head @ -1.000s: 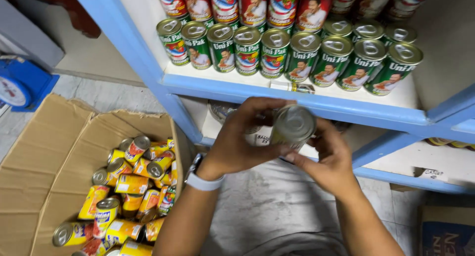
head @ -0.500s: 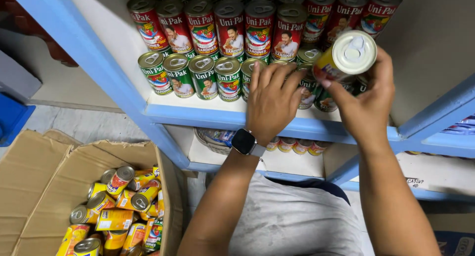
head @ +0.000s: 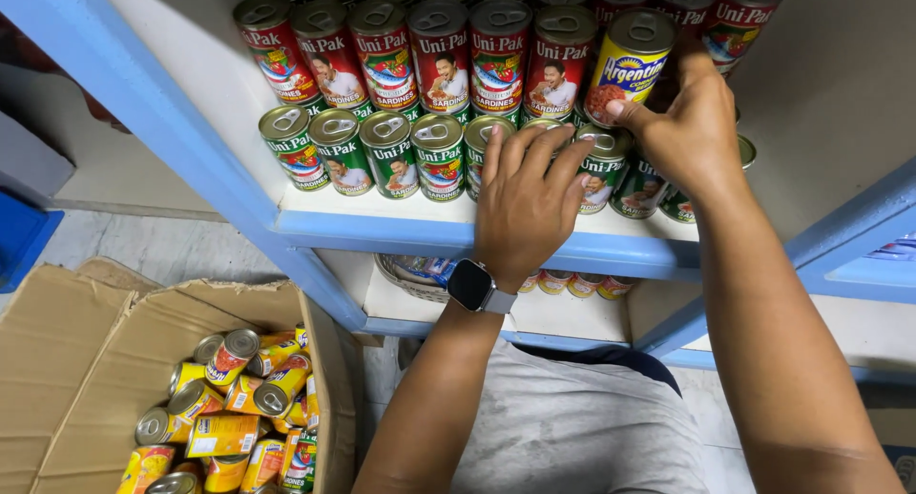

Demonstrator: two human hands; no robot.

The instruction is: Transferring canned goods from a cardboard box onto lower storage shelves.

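Blue-and-white shelf (head: pixel 286 203): red-label tins stacked over green-label tins. Open cardboard box (head: pixel 86 360) below-left, loose cans inside. Step: stocking. Left hand (head: pixel 525 203) flat on green tins, fingers spread, holding nothing. Right hand (head: pixel 692 122) fingers clamped round yellow-label steel can (head: pixel 625 69), seated on green row beside red tins; release needs can settled upright.

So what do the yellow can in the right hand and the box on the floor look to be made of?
Yellow can: likely metal, with a shiny silver pull-tab lid and a glossy printed label. Box: brown corrugated cardboard, matte, with creased, bent flaps. The right hand grips the can.
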